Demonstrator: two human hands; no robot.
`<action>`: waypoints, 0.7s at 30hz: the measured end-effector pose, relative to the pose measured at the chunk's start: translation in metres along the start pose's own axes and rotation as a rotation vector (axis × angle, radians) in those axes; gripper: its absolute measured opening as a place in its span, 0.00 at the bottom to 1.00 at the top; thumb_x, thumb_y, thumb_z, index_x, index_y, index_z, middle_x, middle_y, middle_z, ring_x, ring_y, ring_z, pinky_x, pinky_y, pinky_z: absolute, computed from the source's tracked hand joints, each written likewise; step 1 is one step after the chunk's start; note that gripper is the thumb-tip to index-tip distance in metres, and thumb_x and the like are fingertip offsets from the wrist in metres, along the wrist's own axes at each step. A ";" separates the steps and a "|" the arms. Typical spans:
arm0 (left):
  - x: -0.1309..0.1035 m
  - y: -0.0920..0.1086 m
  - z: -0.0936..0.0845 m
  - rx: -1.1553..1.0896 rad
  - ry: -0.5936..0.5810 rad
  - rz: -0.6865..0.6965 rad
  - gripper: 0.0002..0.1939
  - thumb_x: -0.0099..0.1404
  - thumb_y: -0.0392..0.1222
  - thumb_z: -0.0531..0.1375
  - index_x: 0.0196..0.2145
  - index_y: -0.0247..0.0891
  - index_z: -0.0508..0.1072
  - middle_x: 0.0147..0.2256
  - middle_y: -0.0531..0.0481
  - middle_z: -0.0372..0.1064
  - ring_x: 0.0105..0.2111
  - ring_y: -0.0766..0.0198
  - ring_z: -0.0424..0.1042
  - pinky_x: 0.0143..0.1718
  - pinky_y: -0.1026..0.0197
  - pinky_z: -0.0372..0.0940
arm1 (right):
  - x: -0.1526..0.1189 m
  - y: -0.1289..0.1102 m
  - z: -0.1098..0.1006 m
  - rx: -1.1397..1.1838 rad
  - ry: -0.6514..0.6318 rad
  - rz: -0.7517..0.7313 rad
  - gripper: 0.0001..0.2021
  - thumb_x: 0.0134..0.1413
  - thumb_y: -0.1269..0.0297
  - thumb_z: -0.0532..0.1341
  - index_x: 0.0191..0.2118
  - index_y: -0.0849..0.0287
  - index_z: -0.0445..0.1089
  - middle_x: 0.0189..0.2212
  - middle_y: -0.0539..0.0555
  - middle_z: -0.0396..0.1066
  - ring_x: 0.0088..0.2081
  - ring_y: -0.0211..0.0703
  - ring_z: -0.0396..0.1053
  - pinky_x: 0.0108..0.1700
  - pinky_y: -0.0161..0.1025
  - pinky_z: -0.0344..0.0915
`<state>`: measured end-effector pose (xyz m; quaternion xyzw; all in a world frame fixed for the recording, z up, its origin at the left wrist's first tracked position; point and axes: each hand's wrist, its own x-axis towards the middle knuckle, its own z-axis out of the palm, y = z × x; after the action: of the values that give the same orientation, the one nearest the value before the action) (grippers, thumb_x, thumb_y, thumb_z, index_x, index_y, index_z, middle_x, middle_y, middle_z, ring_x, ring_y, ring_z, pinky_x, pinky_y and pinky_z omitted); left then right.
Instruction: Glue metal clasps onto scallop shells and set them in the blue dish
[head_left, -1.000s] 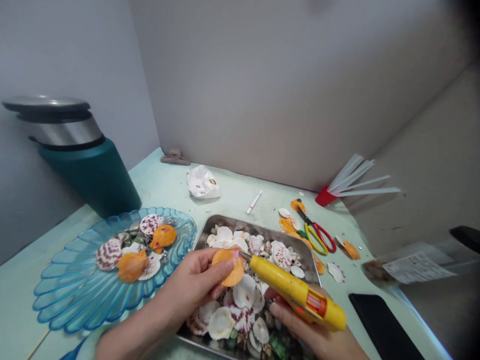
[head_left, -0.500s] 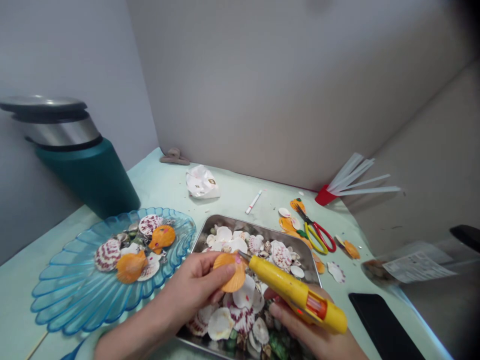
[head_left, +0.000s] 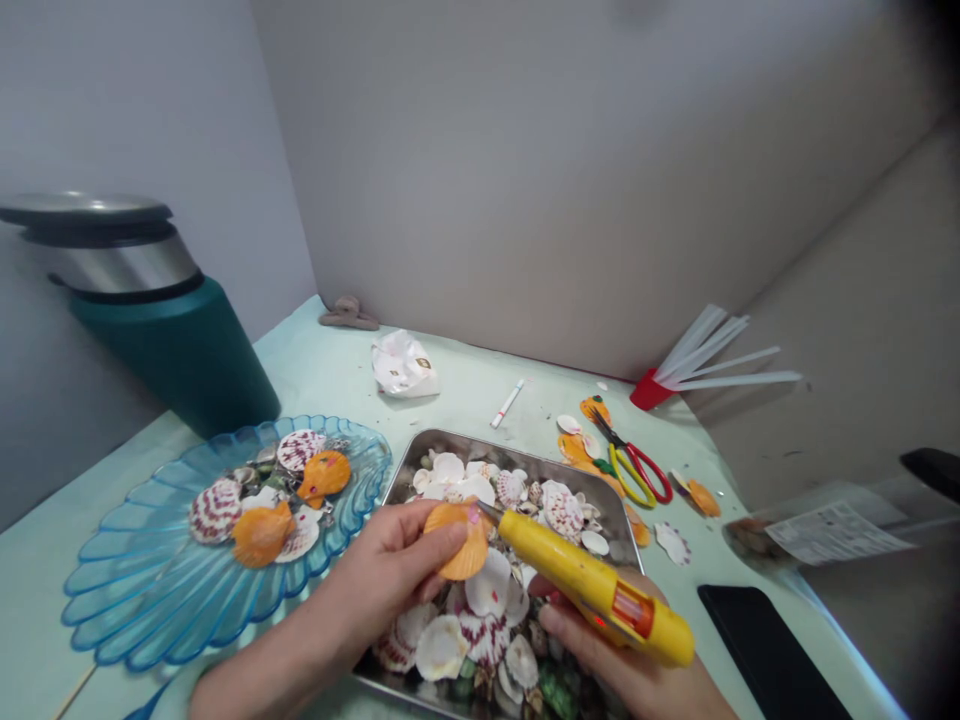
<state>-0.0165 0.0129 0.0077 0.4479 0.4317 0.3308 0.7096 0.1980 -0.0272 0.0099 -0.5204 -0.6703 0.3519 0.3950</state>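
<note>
Between thumb and fingers, my left hand (head_left: 390, 570) pinches an orange scallop shell (head_left: 466, 556) above the metal tray (head_left: 517, 456). A pink mark shows near the shell's upper edge. My right hand (head_left: 607, 645) is wrapped round a yellow hot glue gun (head_left: 577, 570), its metal nozzle at that upper edge; I cannot tell if they touch. A small red light glows on the gun's side. White and purple-striped shells (head_left: 491, 585) fill the tray below, partly hidden by both hands.
On the left, a blue shell-shaped dish (head_left: 157, 540) holds several shells beside a teal bottle (head_left: 180, 350). To the right lie scissors (head_left: 637, 470), loose shells, a black phone (head_left: 765, 650) and a red cup (head_left: 649, 390) of glue sticks. A white crumpled packet (head_left: 403, 365) sits behind.
The orange shell has shifted very slightly left in my left hand, away from the nozzle. The glue gun and my right hand look nearly still.
</note>
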 end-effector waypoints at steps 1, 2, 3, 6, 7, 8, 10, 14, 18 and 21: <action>0.000 0.000 0.000 -0.012 0.007 0.005 0.16 0.61 0.51 0.60 0.28 0.33 0.69 0.17 0.59 0.54 0.18 0.74 0.48 0.19 0.70 0.44 | 0.000 0.000 0.000 -0.008 -0.002 0.000 0.04 0.50 0.64 0.64 0.31 0.55 0.77 0.27 0.50 0.77 0.30 0.45 0.76 0.34 0.34 0.73; 0.001 0.001 0.000 -0.020 0.010 0.007 0.16 0.60 0.51 0.60 0.29 0.33 0.70 0.17 0.59 0.55 0.18 0.74 0.48 0.19 0.71 0.44 | 0.000 -0.001 0.000 -0.014 -0.001 -0.001 0.04 0.50 0.63 0.64 0.30 0.55 0.77 0.27 0.50 0.78 0.30 0.45 0.76 0.34 0.34 0.73; 0.001 0.001 0.000 -0.026 0.010 0.005 0.16 0.60 0.51 0.60 0.30 0.33 0.70 0.17 0.59 0.55 0.18 0.74 0.48 0.19 0.71 0.44 | 0.000 -0.001 0.000 -0.015 0.002 -0.004 0.04 0.50 0.63 0.64 0.30 0.54 0.77 0.27 0.50 0.78 0.29 0.45 0.76 0.34 0.34 0.73; 0.000 0.002 0.000 -0.042 -0.004 -0.010 0.16 0.60 0.52 0.61 0.31 0.33 0.71 0.16 0.59 0.54 0.17 0.75 0.46 0.18 0.70 0.41 | 0.000 -0.001 0.001 -0.008 0.016 -0.010 0.04 0.50 0.62 0.64 0.30 0.54 0.77 0.27 0.50 0.78 0.29 0.45 0.76 0.34 0.34 0.74; 0.000 0.002 0.000 -0.039 -0.015 -0.015 0.16 0.60 0.52 0.61 0.31 0.32 0.71 0.16 0.60 0.53 0.16 0.75 0.46 0.18 0.70 0.41 | -0.001 -0.001 0.001 -0.009 0.017 -0.012 0.05 0.51 0.62 0.64 0.30 0.54 0.77 0.27 0.50 0.78 0.29 0.45 0.76 0.34 0.34 0.74; -0.001 0.002 0.000 -0.029 -0.028 -0.022 0.17 0.60 0.51 0.61 0.31 0.32 0.72 0.16 0.59 0.54 0.16 0.75 0.46 0.18 0.69 0.41 | -0.001 -0.001 0.001 -0.013 0.017 -0.012 0.05 0.51 0.61 0.64 0.30 0.54 0.77 0.27 0.50 0.78 0.30 0.45 0.76 0.34 0.34 0.74; -0.001 0.002 0.000 0.002 -0.039 -0.037 0.17 0.59 0.51 0.61 0.31 0.31 0.72 0.16 0.59 0.55 0.16 0.75 0.46 0.18 0.69 0.40 | -0.001 -0.001 0.000 -0.020 0.012 -0.009 0.06 0.51 0.59 0.64 0.30 0.55 0.77 0.27 0.51 0.77 0.30 0.45 0.76 0.34 0.34 0.74; -0.001 0.005 0.001 -0.022 0.017 -0.039 0.17 0.58 0.52 0.62 0.27 0.33 0.70 0.14 0.60 0.53 0.15 0.75 0.46 0.17 0.69 0.38 | 0.000 -0.001 0.000 -0.036 0.002 -0.001 0.06 0.51 0.61 0.64 0.30 0.55 0.77 0.27 0.51 0.77 0.29 0.45 0.76 0.32 0.34 0.74; 0.000 0.008 0.001 -0.055 0.021 -0.065 0.15 0.60 0.50 0.60 0.32 0.33 0.72 0.14 0.62 0.52 0.14 0.76 0.38 0.15 0.68 0.34 | 0.000 -0.002 0.000 -0.071 -0.026 -0.007 0.06 0.51 0.62 0.63 0.30 0.55 0.77 0.27 0.51 0.78 0.30 0.45 0.76 0.33 0.34 0.73; 0.001 0.007 0.000 -0.050 0.024 -0.067 0.15 0.59 0.50 0.61 0.32 0.33 0.72 0.14 0.61 0.52 0.14 0.76 0.39 0.15 0.68 0.34 | 0.000 -0.002 -0.001 -0.078 -0.037 -0.010 0.06 0.51 0.62 0.63 0.30 0.56 0.77 0.28 0.52 0.78 0.30 0.45 0.76 0.33 0.35 0.73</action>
<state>-0.0164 0.0158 0.0141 0.4111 0.4465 0.3232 0.7261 0.1980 -0.0271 0.0117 -0.5257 -0.6931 0.3331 0.3638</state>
